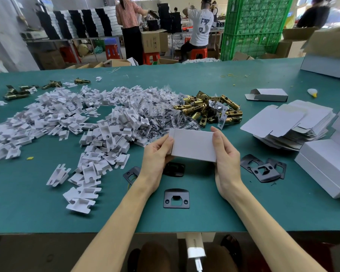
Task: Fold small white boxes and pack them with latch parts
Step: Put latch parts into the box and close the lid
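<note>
Both forearms (116, 222) are being left bare, from the left grip (157, 154) and the right grip (226, 154) back to the lower frame edge. The nails (216, 136) are being kept short. Below both grips, brown trousers (155, 256) are being worn over the knees, and dark footwear (232, 245) is being worn beside them, its details being lost in shadow.

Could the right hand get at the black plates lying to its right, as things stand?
Probably yes: only bare green mat lies between the right hand and the black plates. It grips the white box, though, so must let go first.
</note>
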